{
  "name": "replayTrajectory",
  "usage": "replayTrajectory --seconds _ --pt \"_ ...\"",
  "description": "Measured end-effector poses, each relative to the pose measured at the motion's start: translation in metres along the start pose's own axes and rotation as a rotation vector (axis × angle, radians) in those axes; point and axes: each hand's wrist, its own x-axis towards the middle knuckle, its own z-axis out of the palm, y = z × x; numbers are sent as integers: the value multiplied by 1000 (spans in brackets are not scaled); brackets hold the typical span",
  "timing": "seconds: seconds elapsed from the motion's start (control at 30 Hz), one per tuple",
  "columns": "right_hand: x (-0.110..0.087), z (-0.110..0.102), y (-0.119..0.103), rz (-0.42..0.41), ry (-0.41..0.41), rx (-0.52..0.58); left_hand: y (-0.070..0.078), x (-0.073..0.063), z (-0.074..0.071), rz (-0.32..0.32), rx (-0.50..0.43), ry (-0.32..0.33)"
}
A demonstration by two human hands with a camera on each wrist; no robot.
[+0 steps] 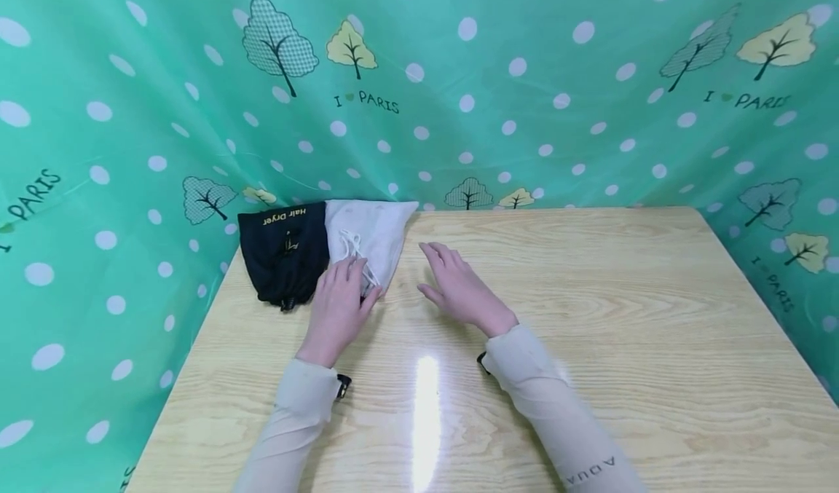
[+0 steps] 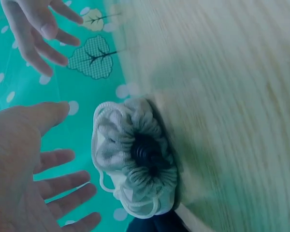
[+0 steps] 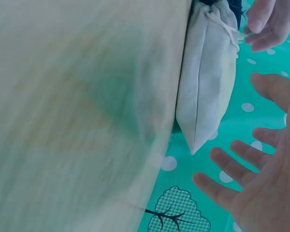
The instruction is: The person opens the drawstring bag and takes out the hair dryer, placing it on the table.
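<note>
While gripping nothing, left hand (image 1: 337, 304): hovers nearer, loosely spread, by gathered mouth (image 2: 116, 150) of white pouch (image 1: 387, 223).
Right hand (image 1: 464, 289): hangs empty, fingers spread, apart rightward.
White pouch: lies ahead on the surface (image 1: 590, 318), long axis running outward.
Black pouch (image 1: 308, 249): sits just left.

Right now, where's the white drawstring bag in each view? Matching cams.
Head: left of centre, white bag directly beside the black bag.
Left wrist: below centre, white bag with its gathered mouth facing the camera.
Right wrist: upper right of centre, white bag with its pointed end downward.
Shared landmark: checkered tree print on the green cloth.
</note>
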Motion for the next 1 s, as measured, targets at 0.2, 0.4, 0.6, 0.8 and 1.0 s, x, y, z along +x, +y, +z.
replayTrajectory --seconds 0.2,0.4,0.6,0.8,1.0 --pt "17 5 -7 -7 3 24 -5 4 -1 -7 18 4" --pt "31 18 -15 0 -10 38 -11 8 -2 -42 -3 -16" --pt "43 26 -23 23 -28 75 -19 12 -1 -66 -31 -3" --pt "55 30 -32 13 6 85 -31 20 2 -111 -89 -3" --pt "65 34 -40 50 -5 76 -39 23 3 -176 -173 -47"
